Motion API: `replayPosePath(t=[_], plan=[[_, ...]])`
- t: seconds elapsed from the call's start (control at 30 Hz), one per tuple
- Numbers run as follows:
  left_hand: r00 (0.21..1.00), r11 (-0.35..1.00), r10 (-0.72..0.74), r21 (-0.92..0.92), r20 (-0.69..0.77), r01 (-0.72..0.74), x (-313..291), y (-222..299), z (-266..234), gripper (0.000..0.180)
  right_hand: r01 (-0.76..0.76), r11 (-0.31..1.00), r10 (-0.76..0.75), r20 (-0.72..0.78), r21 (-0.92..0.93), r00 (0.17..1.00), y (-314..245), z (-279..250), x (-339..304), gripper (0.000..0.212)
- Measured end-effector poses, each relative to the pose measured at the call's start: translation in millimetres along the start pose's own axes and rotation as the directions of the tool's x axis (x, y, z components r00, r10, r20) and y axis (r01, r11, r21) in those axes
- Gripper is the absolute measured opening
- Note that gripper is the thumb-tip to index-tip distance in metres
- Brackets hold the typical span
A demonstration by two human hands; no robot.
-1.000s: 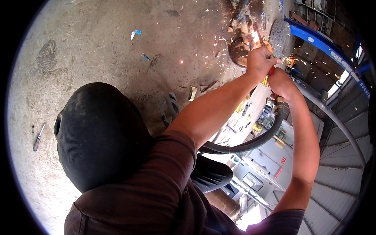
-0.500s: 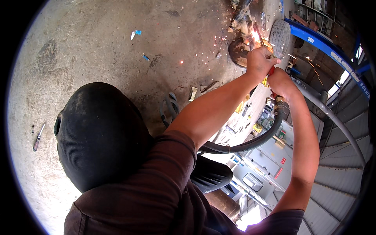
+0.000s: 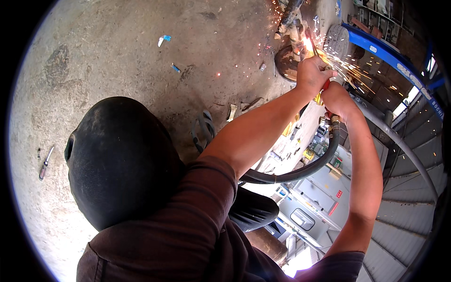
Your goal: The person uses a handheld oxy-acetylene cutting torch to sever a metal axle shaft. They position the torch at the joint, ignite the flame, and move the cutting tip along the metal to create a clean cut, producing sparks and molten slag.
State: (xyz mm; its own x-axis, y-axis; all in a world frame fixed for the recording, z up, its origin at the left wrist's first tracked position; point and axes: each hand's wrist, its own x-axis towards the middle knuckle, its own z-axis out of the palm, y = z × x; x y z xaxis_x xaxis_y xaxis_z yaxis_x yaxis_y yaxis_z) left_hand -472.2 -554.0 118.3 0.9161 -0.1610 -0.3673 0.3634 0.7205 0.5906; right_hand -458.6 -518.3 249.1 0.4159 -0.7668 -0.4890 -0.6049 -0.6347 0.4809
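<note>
Both arms reach out to the upper right. My right hand point(image 3: 339, 101) is closed around the handle of a red-handled torch point(image 3: 325, 85), with thick black hoses point(image 3: 300, 176) trailing from its rear. Just ahead, my left hand point(image 3: 312, 75) is closed at the front of the torch, its grip partly hidden. A thin dark rod point(image 3: 314, 45) sticks out beyond it to a bright glow on a rusty metal part point(image 3: 297, 36). Sparks point(image 3: 353, 71) spray from the glow toward the right.
A round rusty disc point(image 3: 285, 61) sits beside the glowing part. Grey cable loops point(image 3: 202, 129) lie on the concrete floor. A blue curved beam point(image 3: 390, 58) runs at the right. A screwdriver-like tool point(image 3: 44, 169) lies far left. A black-covered head point(image 3: 122, 160) is at lower left.
The sparks have grown into a dense fan toward the right, and the glow has shifted slightly. My hands stay almost in place on the torch.
</note>
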Motion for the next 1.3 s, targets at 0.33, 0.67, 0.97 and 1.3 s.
replayPosePath(t=[0.33, 0.67, 0.97, 1.3], plan=[[1.0, 0.999, -0.016, 0.028, -0.002, 0.016, 0.0, 2.2, -0.4, 0.033, 0.001, 0.999, -0.001, 0.011, -0.035, 1.0, 1.6, -2.2, 4.6, 0.02], [1.0, 1.0, -0.031, 0.001, 0.003, 0.031, 1.0, 4.1, -0.4, 0.034, 0.012, 1.0, -0.012, 0.01, -0.014, 1.0, 3.1, -1.7, 6.8, 0.019], [1.0, 1.0, -0.018, 0.021, -0.002, 0.018, 0.9, 3.6, 0.5, 0.034, 0.01, 0.999, -0.01, 0.016, -0.03, 1.0, 6.3, -1.7, 10.4, 0.02], [1.0, 1.0, -0.006, 0.017, -0.015, 0.006, 3.0, 1.9, 0.9, 0.034, 0.016, 0.998, -0.017, -0.01, -0.067, 1.0, -1.9, -3.2, 5.7, 0.022]])
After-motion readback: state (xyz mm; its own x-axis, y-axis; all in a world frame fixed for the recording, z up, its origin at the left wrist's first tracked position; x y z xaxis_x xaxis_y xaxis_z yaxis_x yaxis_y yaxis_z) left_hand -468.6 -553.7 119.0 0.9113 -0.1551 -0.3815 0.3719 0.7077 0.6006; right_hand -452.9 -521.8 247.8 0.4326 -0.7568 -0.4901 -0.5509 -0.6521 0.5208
